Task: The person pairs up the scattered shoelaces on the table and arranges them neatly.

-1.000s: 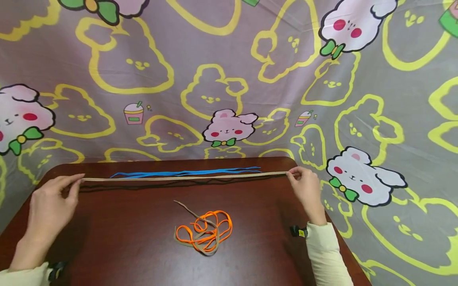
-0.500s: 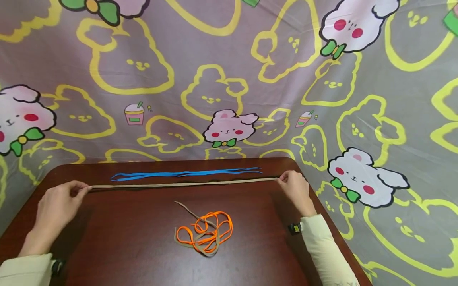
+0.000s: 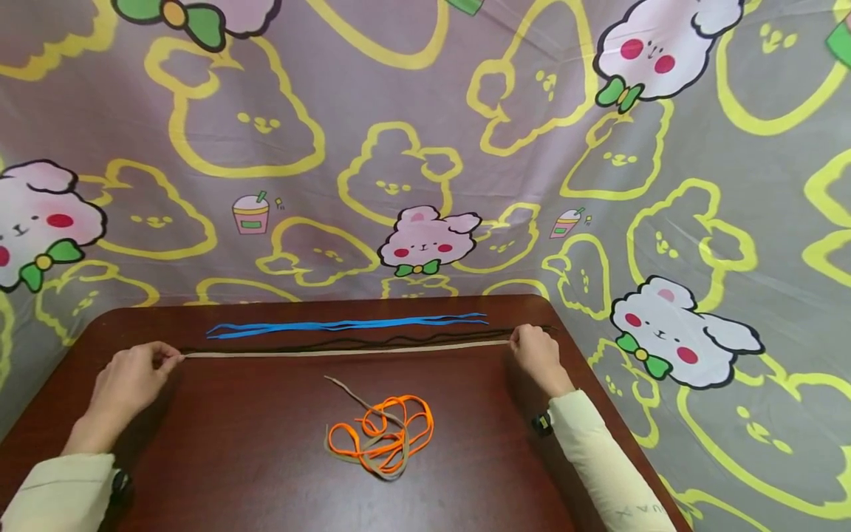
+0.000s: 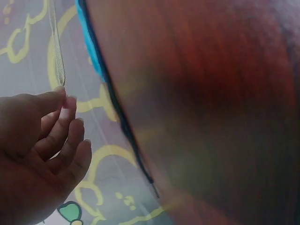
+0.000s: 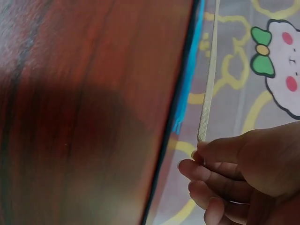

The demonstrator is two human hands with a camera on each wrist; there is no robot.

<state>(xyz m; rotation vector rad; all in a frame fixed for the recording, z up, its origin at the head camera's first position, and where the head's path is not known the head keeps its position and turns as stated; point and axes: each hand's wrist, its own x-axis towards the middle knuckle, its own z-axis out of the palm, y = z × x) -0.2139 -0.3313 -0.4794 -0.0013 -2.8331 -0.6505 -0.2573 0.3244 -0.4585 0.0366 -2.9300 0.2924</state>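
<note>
A flat beige shoelace (image 3: 346, 352) is stretched nearly straight across the table between both hands. My left hand (image 3: 129, 380) pinches one end between thumb and forefinger, the other fingers loosely curled in the left wrist view. At the opposite end, the right hand (image 3: 540, 358) pinches the lace the same way. Just behind it runs a black shoelace (image 3: 425, 339), slightly wavy, lying lengthwise on the table. Farther back lie blue shoelaces (image 3: 346, 324), roughly parallel to it. Nearer the middle, an orange shoelace (image 3: 428, 428) is tangled with a tan shoelace (image 3: 350, 389).
The dark brown wooden table (image 3: 266, 458) has rounded far corners. A fabric curtain (image 3: 306, 89) printed with cartoon animals hangs close behind its far edge and along the right side.
Both hands have come toward the person and slightly inward, carrying the beige shoelace from over the blue and black laces to in front of the black one. The other laces stay put.
</note>
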